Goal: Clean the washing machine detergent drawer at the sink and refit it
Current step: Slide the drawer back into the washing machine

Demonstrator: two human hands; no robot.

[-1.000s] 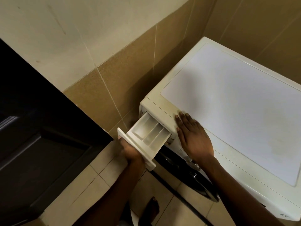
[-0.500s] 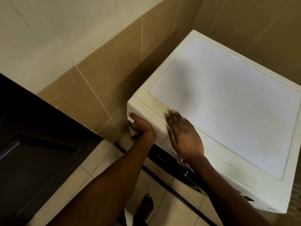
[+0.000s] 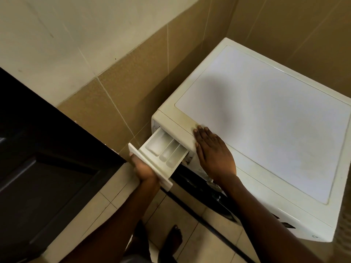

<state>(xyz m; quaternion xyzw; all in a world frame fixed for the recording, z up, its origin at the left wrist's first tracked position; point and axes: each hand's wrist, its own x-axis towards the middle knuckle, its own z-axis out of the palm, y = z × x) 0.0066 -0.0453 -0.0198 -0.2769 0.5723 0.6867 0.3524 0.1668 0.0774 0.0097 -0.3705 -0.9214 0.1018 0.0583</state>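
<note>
- At the washer (image 3: 266, 120) front, we see the drawer (image 3: 163, 149) partly out, three compartments showing.
- Our left hand (image 3: 143, 170) grips its front panel.
- Our right hand (image 3: 214, 154) lies flat on the washer top.
- Front markings (image 3: 314, 237): too small to read.

drawer (image 3: 164, 151) — white plastic, smooth | washer top (image 3: 266, 118) — matt white | wall tiles (image 3: 121, 88) — speckled, glazed
</note>
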